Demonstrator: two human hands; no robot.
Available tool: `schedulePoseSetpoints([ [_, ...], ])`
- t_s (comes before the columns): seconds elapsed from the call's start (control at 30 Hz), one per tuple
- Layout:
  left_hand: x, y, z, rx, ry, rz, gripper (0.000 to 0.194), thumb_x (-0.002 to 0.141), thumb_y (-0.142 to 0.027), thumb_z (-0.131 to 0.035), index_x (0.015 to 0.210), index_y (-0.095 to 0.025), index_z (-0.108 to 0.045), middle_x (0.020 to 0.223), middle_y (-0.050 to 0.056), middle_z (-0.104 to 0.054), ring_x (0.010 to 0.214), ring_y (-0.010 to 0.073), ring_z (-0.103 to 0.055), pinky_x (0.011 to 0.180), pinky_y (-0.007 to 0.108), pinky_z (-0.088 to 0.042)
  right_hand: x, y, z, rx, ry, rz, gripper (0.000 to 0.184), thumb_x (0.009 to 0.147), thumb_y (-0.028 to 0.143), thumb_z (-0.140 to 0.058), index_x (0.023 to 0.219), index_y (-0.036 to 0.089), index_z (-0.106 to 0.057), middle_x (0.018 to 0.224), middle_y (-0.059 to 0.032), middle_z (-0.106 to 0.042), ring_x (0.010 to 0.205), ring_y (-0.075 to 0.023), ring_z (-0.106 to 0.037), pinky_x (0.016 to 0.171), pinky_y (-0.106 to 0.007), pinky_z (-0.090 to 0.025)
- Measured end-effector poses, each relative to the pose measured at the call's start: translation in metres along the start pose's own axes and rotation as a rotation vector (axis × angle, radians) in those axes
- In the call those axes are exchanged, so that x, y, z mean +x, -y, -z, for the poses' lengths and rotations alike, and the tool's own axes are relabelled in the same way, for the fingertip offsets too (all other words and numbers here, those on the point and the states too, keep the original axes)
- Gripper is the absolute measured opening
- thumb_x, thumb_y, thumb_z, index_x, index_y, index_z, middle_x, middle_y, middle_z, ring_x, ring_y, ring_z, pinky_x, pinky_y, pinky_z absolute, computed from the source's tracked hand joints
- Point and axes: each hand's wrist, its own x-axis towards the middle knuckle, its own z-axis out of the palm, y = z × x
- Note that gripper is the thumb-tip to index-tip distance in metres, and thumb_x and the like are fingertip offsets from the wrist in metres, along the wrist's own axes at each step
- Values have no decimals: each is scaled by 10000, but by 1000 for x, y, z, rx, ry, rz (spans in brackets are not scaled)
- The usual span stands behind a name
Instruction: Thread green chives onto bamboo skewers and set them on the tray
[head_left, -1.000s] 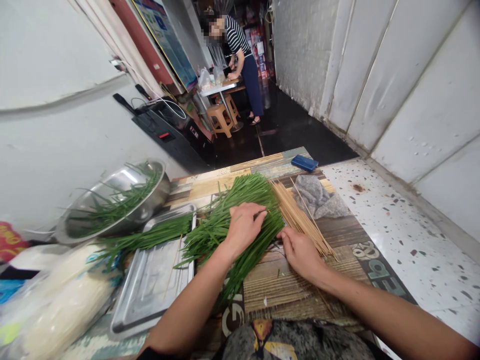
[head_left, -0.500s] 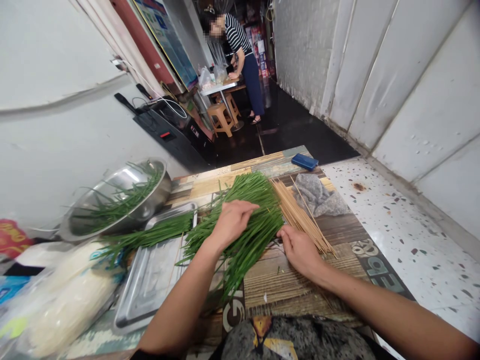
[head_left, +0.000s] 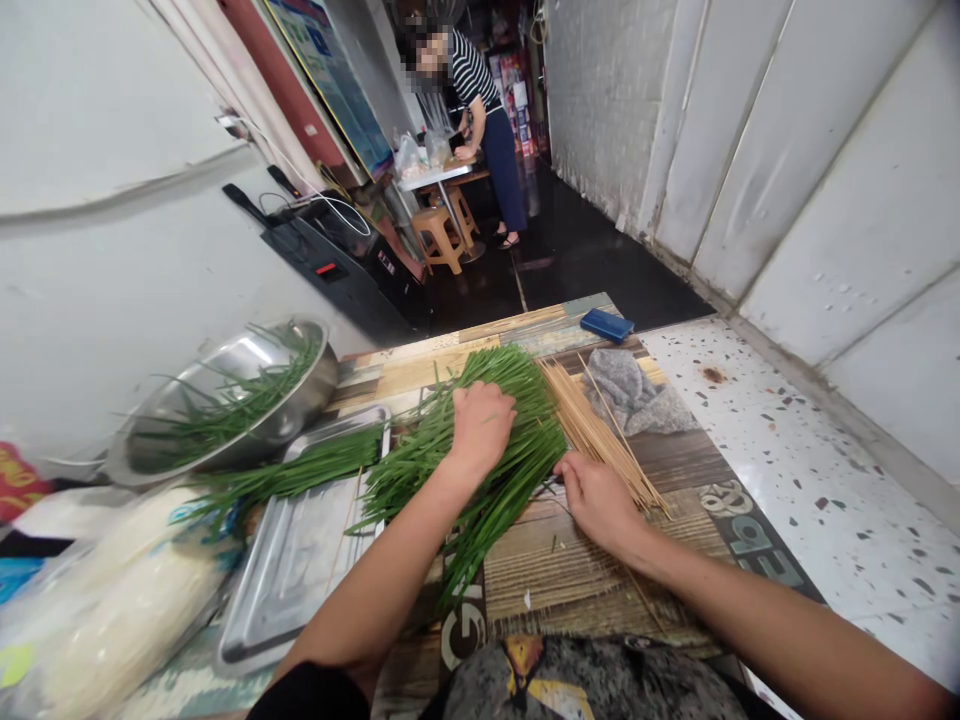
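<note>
Green stalks point(head_left: 534, 432) under left hand point(head_left: 482, 425), beside right hand point(head_left: 596, 498)

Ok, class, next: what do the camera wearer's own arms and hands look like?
The left hand and right hand show no gloves or wristwear. A black sleeve shows on the left arm at the picture's bottom edge; the right arm is uncovered where clearly visible.

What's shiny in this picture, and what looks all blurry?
In the head view, light glints inside the steel bowl; in the same head view, the plastic-wrapped pack at the lower left looks soft and smeary, while the green stalks near the middle look clearer.
</note>
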Motion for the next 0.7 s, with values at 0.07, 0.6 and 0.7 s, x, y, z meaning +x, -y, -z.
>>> schedulePoseSetpoints([
  [0.07, -4, 2, 3, -47, -40, -18, 200, 852, -297, -495, 854, -215, -677, 853, 82, -614, 888, 238, -468, 751, 389, -273, 0, 1, 1, -4, 10, -8, 293, 900, 183, -313, 922, 165, -605, 862, -56, -691, 794, -172, -632, 697, -250, -386],
  [0.6, -13, 4, -3, -114, 61, -83, 131, 812, -264, -563, 809, -196, -675, 836, 78, -640, 886, 235, -494, 780, 388, -282, 0, 0, 2, 0, 11, -6, 289, 898, 177, -313, 915, 161, -601, 860, -61, -686, 808, -167, -627, 714, -243, -395],
  [0.7, -13, 6, -3, -240, 42, -35, 154, 811, -315, -571, 834, -228, -695, 855, 45, -679, 873, 204, -524, 818, 375, -287, 0, 0, 2, 8, 9, 1, 284, 897, 178, -315, 916, 164, -599, 856, -58, -685, 801, -165, -627, 711, -241, -396],
])
